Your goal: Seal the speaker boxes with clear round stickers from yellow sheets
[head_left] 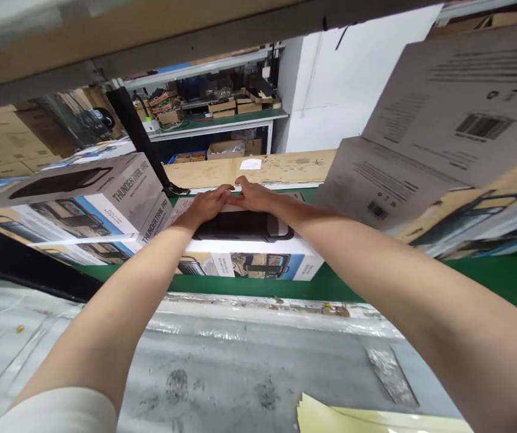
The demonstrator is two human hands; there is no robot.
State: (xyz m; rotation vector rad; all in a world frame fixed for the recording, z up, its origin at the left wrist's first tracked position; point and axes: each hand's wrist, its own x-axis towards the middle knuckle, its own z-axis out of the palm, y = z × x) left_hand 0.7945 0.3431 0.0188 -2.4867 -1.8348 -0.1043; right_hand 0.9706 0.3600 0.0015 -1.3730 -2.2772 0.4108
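Printed box (249,245) lies on the green table (506,270), beneath the fingers of the left hand (209,204) and right hand (256,196), which meet near its far edge, slightly bent; whether they pinch anything, I cannot tell. Light, even pressure should avoid creasing it.

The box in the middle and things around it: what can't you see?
In the head view:
Middle box: part of its top is hidden by the left hand and right hand.
Yellow sheets: cut off by the bottom edge.
Upper right box: small print too blurred to read; right edge cuts the box off.
Cardboard trays at the back: contents too small to name.
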